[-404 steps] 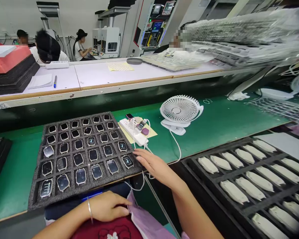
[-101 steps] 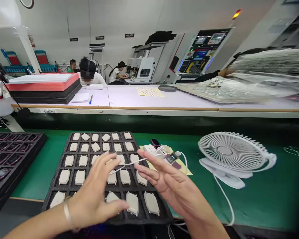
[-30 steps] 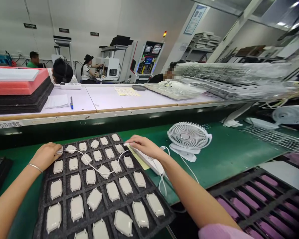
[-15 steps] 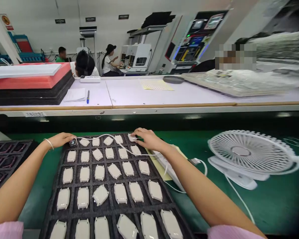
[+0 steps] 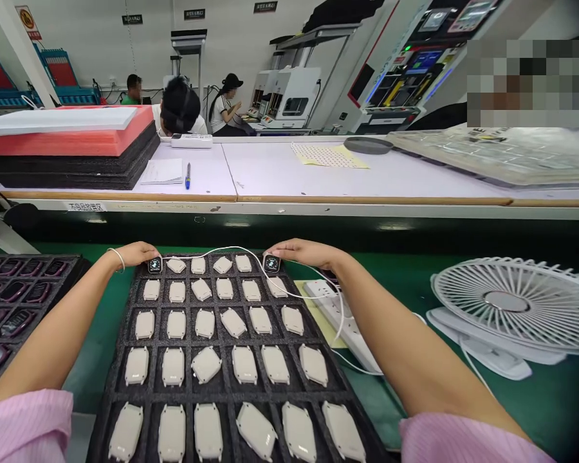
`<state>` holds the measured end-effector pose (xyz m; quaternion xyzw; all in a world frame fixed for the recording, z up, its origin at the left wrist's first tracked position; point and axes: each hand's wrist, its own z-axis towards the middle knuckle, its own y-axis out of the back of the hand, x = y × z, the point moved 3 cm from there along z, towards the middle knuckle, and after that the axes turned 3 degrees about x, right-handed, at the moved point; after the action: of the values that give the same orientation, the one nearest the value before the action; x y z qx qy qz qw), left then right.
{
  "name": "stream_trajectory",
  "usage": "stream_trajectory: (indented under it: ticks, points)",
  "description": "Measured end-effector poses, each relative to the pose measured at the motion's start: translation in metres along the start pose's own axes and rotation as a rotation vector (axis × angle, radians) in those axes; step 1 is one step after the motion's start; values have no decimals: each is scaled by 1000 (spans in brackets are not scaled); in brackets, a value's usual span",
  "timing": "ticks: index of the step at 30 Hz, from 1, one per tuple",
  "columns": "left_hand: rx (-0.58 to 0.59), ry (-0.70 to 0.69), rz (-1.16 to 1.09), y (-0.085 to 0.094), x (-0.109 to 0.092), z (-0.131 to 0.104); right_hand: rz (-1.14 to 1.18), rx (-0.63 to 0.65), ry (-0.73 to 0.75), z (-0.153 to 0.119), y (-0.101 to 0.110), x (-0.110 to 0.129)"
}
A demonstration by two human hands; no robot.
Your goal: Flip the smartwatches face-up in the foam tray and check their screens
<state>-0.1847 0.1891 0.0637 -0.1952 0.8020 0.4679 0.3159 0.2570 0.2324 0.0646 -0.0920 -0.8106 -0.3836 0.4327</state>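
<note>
At the tray's far left corner my left hand (image 5: 139, 253) is closed on a small smartwatch (image 5: 155, 264) whose screen is lit. My right hand (image 5: 305, 252) grips a second lit smartwatch (image 5: 272, 263) at the far right corner. A thin white cable (image 5: 231, 248) runs between the two hands and loops down on the right; whether its ends touch the watches is hidden by fingers. Below both hands lies a black foam tray (image 5: 184, 352) with rows of compartments. Cream-coloured watch cases (image 5: 208, 431) rest in them, back side up, some turned askew.
Right of the tray are a white power strip (image 5: 354, 334) and a white fan (image 5: 506, 302). Another tray (image 5: 72, 276) with dark, purple-rimmed watches stands left. A raised shelf (image 5: 280, 177) crosses behind, bearing stacked foam (image 5: 139, 151), a pen (image 5: 188, 175) and paper. Several people sit beyond.
The watch at my right hand showed a pale surface before; now its lit screen faces me. My left hand still holds its watch in the corner. The whole view has shifted slightly.
</note>
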Motion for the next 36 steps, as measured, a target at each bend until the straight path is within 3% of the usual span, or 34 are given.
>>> stream_trajectory:
  ticks: [4, 7, 9, 11, 15, 18, 26, 30, 33, 36]
  points:
    - [-82, 48, 17, 6, -8, -1, -94, -18, -64, 9, 3, 2]
    - [-281, 91, 45, 9, -15, -3, -194, -85, -106, 10, 5, 2]
    - [-403, 106, 71, 2, -23, -3, -247, -109, -113, 10, 5, 2]
    - [-451, 110, 107, -14, -35, -1, -270, -123, -111, 9, 3, 4]
    - [-442, 149, 270, -54, -59, 2, -284, -140, -113, 9, 2, 7]
    - [-417, 181, 387, -67, -70, 0, -291, -154, -106, 7, 1, 8]
    - [-395, 162, 631, -60, -79, -5, -278, -187, -96, 8, 3, 8]
    - [-382, 124, 677, -61, -79, -3, -332, -326, -98, 12, 4, 15]
    - [-364, 95, 640, -54, -77, -1, -380, -455, -32, 12, -9, 27]
    - [-291, 50, 510, -37, -68, 0, -493, -397, 168, 14, -38, 41]
